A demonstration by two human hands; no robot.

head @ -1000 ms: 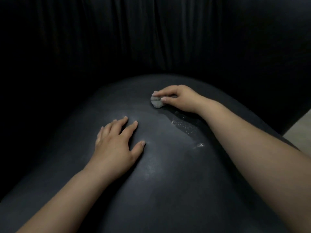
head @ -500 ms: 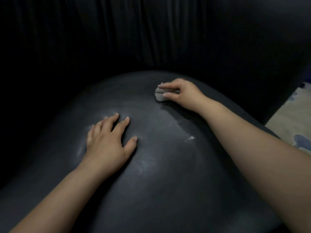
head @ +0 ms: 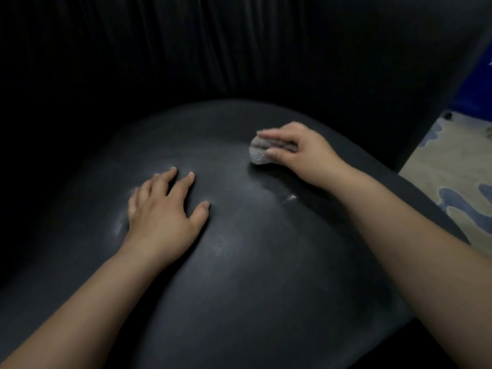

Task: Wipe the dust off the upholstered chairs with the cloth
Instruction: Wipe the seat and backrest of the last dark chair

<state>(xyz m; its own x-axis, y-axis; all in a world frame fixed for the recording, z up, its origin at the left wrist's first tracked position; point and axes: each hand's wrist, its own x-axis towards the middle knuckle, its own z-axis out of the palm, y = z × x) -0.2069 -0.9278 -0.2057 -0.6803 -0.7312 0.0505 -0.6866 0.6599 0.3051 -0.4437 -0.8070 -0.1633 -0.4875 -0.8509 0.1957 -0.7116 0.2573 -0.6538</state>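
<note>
Right hand (head: 303, 153) presses grey cloth (head: 262, 154) on dark seat (head: 266, 262); left hand (head: 165, 211) flat.

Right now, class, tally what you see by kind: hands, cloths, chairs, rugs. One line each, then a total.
Hands: 2, left hand flat on the seat, right hand holding the cloth
Cloths: 1, grey cloth
Chairs: 1, black chair
Rugs: 1, patterned rug
Total: 5

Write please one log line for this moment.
right hand: grip on cloth, pressed to seat cushion | left hand: flat on cushion, open | dust speck: left
</note>
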